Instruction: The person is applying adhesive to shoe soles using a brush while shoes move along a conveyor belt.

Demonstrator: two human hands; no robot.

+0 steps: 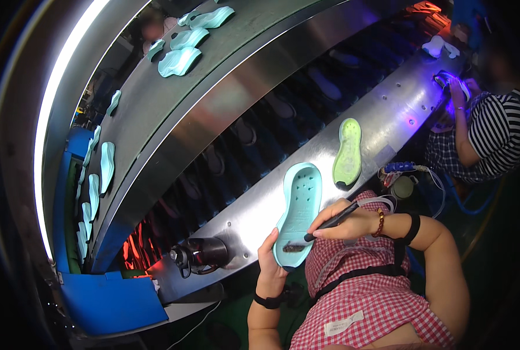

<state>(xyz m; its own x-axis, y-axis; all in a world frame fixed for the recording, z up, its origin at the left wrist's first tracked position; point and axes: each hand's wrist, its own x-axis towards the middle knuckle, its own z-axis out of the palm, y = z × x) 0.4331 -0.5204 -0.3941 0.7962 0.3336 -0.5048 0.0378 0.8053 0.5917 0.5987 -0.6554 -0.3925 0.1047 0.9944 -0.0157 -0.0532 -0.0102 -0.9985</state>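
My left hand (pixel 269 256) grips the heel end of a light blue shoe sole (pixel 302 198), thumb along its left rim. The sole is tilted, its inner side with several small holes facing up and its toe end over the metal ledge. In my right hand (pixel 347 223) is a brush (pixel 338 216) with a black handle, the fingers closed round it like a pen. Its dark bristles lie on the sole's heel area. A pale tube seems to run from the handle's back end.
A yellow-green sole (pixel 347 153) lies on the metal ledge (pixel 260 210) beyond my right hand. Further left on it lies a black bottle (pixel 204 255). Light blue soles (pixel 179 61) sit on the conveyor belt (pixel 149 111). At the right, a co-worker in a striped top (pixel 499 125) handles something under violet light.
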